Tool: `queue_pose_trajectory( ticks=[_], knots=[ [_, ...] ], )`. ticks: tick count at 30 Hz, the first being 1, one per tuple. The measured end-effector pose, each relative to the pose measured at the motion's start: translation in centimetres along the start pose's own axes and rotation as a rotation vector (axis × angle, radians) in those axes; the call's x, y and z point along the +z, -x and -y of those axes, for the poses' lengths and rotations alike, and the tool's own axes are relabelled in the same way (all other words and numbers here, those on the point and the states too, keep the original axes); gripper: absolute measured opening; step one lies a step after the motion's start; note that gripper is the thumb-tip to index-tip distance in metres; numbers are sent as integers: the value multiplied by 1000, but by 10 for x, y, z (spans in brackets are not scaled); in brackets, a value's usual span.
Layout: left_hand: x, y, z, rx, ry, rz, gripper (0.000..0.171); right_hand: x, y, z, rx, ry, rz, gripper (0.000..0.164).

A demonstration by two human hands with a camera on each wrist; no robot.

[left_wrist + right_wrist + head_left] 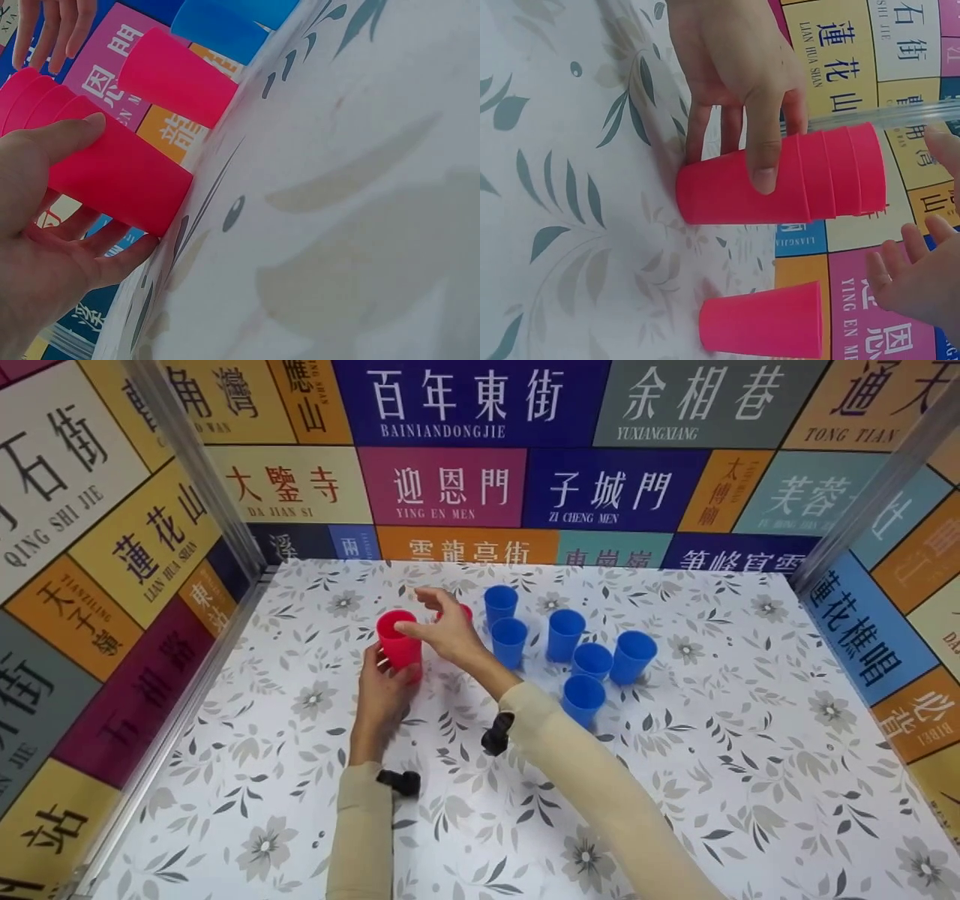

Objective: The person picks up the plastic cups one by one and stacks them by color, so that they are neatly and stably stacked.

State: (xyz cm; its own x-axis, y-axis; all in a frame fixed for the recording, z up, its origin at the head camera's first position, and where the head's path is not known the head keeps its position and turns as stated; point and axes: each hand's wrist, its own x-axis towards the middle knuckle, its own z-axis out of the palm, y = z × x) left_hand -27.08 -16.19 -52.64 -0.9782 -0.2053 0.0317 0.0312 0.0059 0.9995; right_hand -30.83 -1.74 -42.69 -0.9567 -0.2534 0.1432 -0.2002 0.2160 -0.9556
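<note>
My left hand (384,690) grips a stack of nested red cups (399,649) low on its side, thumb on the near wall and fingers around the far one. The stack stands upright, and several stepped rims show at its top in the right wrist view. Over and just right of the stack's mouth is my right hand (450,634), its fingers loosely bent and holding nothing. A single red cup (765,322) stands apart beside the stack; in the head view my right hand mostly covers it.
Several blue cups (565,634) stand upright to the right of the red ones, some close together, the nearest blue cup (583,699) beside my right sleeve. A flower-patterned cloth (750,780) covers the table. Sign-printed panels (450,484) wall the back and sides.
</note>
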Motion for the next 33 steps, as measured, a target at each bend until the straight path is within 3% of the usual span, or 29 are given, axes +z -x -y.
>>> queue_pose_trajectory(
  ticks=[6,15,20,23,33],
  knots=[
    [0,-1,1,19,-57,-18,69,-4,4,-8,-18,-38,-69,68],
    [1,0,1,3,0,-12,72,-7,10,-20,-59,-80,-221,66],
    [0,1,0,22,-37,-8,70,-9,13,-29,-75,-93,-306,66],
    [-1,0,0,31,-57,0,70,-9,13,-35,-75,-74,-349,68],
    [-2,1,0,12,-30,8,70,0,14,-52,-18,51,-368,87]
  ],
)
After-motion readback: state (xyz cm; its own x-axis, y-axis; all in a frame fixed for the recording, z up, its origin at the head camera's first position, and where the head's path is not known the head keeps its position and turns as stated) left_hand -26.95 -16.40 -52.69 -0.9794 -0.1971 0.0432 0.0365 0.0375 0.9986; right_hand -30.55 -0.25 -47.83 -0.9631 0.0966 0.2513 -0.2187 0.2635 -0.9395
